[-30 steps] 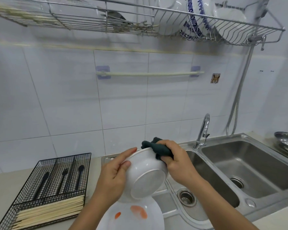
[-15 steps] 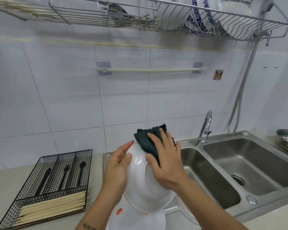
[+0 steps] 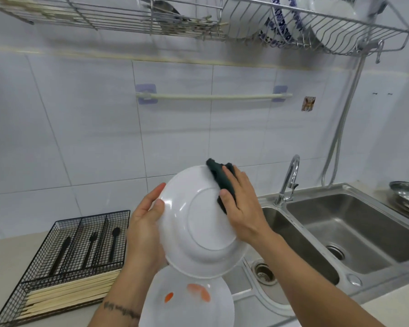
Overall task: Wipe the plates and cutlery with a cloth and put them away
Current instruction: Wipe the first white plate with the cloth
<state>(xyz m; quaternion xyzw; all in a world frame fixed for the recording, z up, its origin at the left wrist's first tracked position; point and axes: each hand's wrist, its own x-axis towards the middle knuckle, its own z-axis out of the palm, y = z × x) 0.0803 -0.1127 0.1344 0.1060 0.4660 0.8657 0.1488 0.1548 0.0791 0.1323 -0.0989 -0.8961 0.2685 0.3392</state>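
Fingers of my left hand (image 3: 147, 223) curl round the white plate's (image 3: 198, 223) rim, holding it tilted beside the sink (image 3: 340, 232); my right hand (image 3: 242, 204) presses the dark cloth (image 3: 222, 178) flat against its underside.

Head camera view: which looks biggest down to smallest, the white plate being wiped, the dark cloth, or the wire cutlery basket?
1. Wire cutlery basket, though the white plate looks nearly as big, being nearer the camera, so this order is unsure.
2. White plate.
3. Dark cloth, clearly smallest.

Both hands (image 3: 149, 223) raised, forearms angled inward
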